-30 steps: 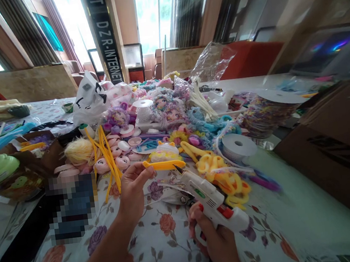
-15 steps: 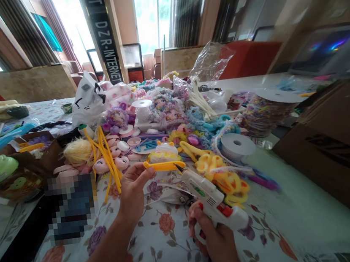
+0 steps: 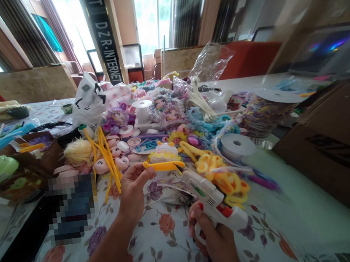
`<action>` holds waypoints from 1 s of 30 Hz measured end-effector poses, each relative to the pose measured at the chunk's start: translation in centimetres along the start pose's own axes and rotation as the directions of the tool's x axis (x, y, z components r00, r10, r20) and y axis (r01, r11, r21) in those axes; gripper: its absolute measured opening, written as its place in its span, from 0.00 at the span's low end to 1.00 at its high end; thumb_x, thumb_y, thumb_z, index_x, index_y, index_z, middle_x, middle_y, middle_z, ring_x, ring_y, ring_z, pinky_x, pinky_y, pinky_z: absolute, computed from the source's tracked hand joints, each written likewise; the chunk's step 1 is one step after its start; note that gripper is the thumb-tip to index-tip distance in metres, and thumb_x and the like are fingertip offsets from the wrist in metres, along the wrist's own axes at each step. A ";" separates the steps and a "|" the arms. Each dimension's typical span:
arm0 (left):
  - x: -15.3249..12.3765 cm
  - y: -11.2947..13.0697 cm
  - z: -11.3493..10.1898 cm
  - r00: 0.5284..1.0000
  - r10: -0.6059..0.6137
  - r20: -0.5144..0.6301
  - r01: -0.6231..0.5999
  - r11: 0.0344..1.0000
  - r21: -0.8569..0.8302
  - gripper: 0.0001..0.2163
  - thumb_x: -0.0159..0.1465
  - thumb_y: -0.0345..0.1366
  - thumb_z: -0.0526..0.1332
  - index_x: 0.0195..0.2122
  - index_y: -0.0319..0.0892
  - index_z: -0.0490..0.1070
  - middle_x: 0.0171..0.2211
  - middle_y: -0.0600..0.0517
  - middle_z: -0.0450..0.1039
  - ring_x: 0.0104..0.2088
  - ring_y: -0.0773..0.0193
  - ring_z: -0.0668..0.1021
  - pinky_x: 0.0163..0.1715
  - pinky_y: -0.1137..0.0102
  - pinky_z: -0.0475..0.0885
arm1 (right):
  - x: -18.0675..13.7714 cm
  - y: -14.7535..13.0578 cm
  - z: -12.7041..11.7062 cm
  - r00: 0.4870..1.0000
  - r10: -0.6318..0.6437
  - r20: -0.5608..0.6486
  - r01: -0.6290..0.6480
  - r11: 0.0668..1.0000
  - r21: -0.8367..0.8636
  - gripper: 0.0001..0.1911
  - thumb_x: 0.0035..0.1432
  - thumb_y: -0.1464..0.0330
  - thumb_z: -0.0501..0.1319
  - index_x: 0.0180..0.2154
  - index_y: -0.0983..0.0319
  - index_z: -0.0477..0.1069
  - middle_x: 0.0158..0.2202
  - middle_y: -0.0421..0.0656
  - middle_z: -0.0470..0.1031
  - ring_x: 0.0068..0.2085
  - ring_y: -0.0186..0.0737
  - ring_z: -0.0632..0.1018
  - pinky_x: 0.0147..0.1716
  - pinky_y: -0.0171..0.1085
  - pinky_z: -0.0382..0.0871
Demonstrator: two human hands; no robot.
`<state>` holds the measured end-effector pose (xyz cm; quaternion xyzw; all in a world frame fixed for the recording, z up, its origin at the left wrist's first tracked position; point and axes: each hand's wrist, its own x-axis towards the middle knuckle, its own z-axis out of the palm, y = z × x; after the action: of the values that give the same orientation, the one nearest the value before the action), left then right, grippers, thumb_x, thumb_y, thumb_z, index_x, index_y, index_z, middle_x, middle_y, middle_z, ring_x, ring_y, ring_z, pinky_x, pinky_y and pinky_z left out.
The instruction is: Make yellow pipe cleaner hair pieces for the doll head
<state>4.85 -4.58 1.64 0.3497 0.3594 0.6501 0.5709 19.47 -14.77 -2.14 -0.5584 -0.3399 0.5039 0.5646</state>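
Now, glue gun: white with a green label and a dark nozzle, the glue gun (image 3: 206, 193) tilts up and leftward above the flowered tablecloth (image 3: 145, 253), and serves as landmark below.
Right hand: wrapped around the glue gun's handle, the right hand (image 3: 210, 235) is closed in a grip, its thumb lying along the near side.
Left hand: left of the glue gun, the left hand (image 3: 133, 191) is almost closed, thumb and forefinger pinching one end of the yellow strip.
Yellow strip: held off the table just beyond the glue gun's nozzle, the yellow strip (image 3: 163, 166) lies nearly level; its free end meets the nozzle tip in view, though I cannot tell whether they truly touch.
Yellow fuzzy cord: heaped in loops just right of the glue gun, the yellow fuzzy cord (image 3: 212, 164) sits near a white spool (image 3: 238, 144).
Crocheted piece: white with yellow edging, the crocheted piece (image 3: 164, 150) lies beyond the glue gun, behind the strip.
Yellow stems: farther left of the glue gun, the crossed yellow stems (image 3: 106, 156) rest against pink doll heads (image 3: 122, 162).
Cardboard box: well right of the glue gun stands a brown cardboard box (image 3: 339, 149).
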 end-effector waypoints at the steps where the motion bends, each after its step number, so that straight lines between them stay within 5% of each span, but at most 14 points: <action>1: 0.0 0.0 0.0 1.000 -0.002 -0.004 0.002 1.000 0.001 0.07 0.49 0.34 0.71 0.27 0.41 0.75 0.22 0.56 0.71 0.25 0.71 0.72 0.29 0.76 0.68 | 0.0 0.1 0.0 1.000 -0.010 0.008 0.010 1.000 -0.006 0.19 0.54 0.52 0.60 0.26 0.61 0.64 0.15 0.35 0.66 0.11 0.25 0.58 0.08 0.28 0.47; 30: -0.1 0.3 0.2 1.000 0.006 -0.018 -0.005 1.000 0.009 0.07 0.48 0.34 0.71 0.26 0.41 0.75 0.21 0.57 0.71 0.24 0.72 0.72 0.29 0.77 0.69 | 0.0 0.2 0.0 1.000 -0.005 0.003 0.005 0.999 -0.034 0.21 0.53 0.50 0.59 0.24 0.61 0.64 0.15 0.35 0.65 0.11 0.26 0.58 0.08 0.28 0.47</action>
<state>4.86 -4.67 1.96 0.3471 0.3665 0.6533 0.5643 19.45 -14.77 -2.35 -0.5664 -0.3506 0.4974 0.5558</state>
